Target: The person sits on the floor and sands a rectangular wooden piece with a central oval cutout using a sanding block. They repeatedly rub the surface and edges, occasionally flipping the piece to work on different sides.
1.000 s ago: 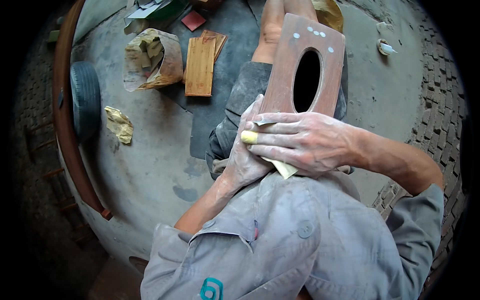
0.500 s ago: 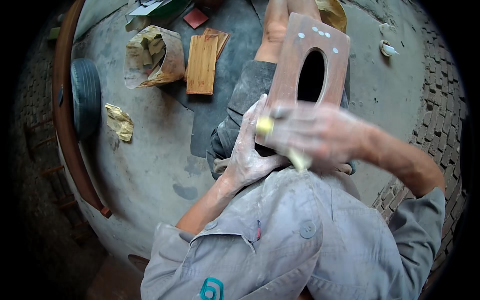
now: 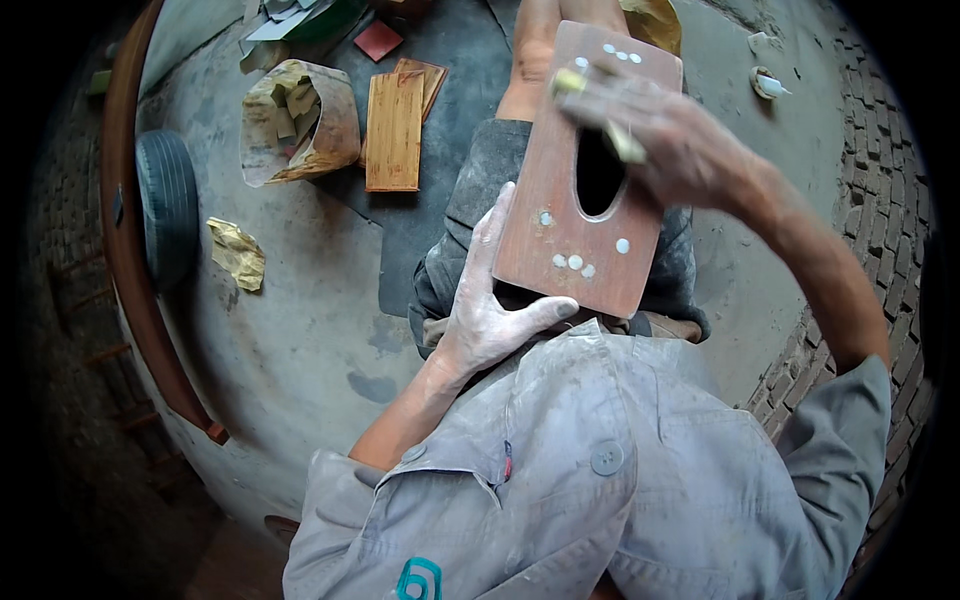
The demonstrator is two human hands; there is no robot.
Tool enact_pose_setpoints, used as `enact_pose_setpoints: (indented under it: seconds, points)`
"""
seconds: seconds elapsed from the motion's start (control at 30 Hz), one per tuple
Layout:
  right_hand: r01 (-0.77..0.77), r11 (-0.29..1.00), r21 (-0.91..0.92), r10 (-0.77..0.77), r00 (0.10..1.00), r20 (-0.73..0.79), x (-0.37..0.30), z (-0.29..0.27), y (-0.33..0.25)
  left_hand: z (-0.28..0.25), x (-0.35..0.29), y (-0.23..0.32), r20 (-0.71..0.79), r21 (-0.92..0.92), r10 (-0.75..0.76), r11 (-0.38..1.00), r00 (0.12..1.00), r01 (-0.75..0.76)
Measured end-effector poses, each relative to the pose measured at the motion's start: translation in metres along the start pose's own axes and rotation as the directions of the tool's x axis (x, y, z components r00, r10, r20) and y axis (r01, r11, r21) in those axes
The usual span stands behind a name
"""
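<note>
A reddish-brown wooden tissue box point(image 3: 620, 285) with an oval hole and several whitish round spots lies across my lap. My left hand point(image 3: 482, 315) holds its lower left corner, fingers along the left side and thumb across the near end. My right hand point(image 3: 665, 135), dusty and smeared by motion, is on the top face beside the far part of the hole. In it is a folded piece of pale yellow sandpaper point(image 3: 627, 145), showing at two places between the fingers and palm. The hand covers part of the hole and the right edge.
On the left stand a sack point(image 3: 345, 125) full of scraps and a tire point(image 3: 168, 205). Beside the sack lie bamboo-coloured boards point(image 3: 394, 130) on a dark mat point(image 3: 400, 250). Crumpled yellow paper point(image 3: 237, 254) rests on the floor. A small white bottle point(image 3: 769, 86) is at far right.
My right hand has swept with the sandpaper from the near end of the box to its far half, uncovering the near spots. My left hand keeps its hold.
</note>
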State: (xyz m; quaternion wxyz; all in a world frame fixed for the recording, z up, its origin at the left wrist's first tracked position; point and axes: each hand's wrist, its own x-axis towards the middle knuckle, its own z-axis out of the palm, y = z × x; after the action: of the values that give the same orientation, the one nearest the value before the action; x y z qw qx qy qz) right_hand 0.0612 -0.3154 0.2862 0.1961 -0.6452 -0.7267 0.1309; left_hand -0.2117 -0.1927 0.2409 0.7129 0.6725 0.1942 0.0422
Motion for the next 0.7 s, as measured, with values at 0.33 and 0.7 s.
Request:
enact_pose_setpoints:
  seconds: [0.33, 0.7]
  points:
    - [-0.179, 0.952, -0.25, 0.171, 0.984, -0.054, 0.021, 0.002, 0.058, 0.01, 0.004, 0.007, -0.011, -0.193, -0.071, 0.979, 0.997, 0.068]
    - [-0.337, 0.941, 0.026, 0.318, 0.909, 0.268, 0.039, -0.024, 0.012, 0.008, -0.002, 0.0, -0.007, -0.012, -0.062, 0.998, 0.998, 0.062]
